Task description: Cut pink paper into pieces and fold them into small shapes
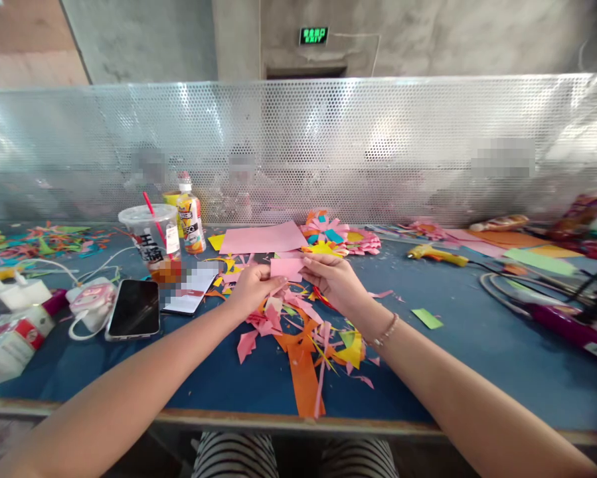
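You hold a small pink paper piece at the centre of the frame, just above the blue table. Your left hand pinches its lower left edge, fingers curled and closed on the paper. Your right hand grips its right edge, thumb and fingers closed on it, with a bead bracelet on that wrist.

Directly below your hands lies a heap of paper scraps in pink, orange and yellow, with one long orange strip reaching toward the near table edge. Just above the held piece, a larger pink sheet lies flat, and to its right sit finished paper flowers in mixed colours.

Left of centre, a dark phone lies screen up, touching a white charger with its cable. Above it stands a clear plastic cup with a red straw, and beside that a small bottle with an orange label. A white box sits at the far left.

Right of centre, a lone green scrap lies on the table. In the upper right, a yellow glue gun rests near sheets of orange and green paper. A perforated metal screen runs across the back of the table.
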### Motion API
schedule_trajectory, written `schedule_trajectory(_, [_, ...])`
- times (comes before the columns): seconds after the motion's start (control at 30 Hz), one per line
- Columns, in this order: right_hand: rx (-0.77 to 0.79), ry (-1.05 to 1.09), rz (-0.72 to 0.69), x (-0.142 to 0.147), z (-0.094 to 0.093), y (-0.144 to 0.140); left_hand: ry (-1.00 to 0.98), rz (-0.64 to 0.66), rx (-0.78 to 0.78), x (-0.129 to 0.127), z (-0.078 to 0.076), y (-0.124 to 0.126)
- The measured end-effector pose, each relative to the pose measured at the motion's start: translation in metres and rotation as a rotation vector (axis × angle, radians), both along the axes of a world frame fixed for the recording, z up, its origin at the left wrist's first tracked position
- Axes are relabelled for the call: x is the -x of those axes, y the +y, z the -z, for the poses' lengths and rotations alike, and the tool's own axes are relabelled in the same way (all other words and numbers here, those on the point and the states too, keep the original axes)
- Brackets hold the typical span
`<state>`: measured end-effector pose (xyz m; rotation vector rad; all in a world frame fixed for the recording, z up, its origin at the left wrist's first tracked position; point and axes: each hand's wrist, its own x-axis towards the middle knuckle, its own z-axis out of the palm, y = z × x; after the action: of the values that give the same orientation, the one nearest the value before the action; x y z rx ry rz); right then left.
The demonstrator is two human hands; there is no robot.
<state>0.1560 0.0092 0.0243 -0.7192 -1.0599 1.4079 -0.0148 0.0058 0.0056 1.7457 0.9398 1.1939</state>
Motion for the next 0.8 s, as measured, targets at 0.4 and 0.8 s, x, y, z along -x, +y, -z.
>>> schedule_trajectory(0.4, [0.003,-0.012,0.006,0.0,-0.0017,-0.0001,0.006,-0.008,-0.016,0.0005,-0.0009,-0.0001])
schedule_trajectory(0.8, [-0.001,-0.006,0.042,-0.0004,-0.0005,0.0012,-0.088,0.124,0.09,-0.0021,-0.0004,-0.0006])
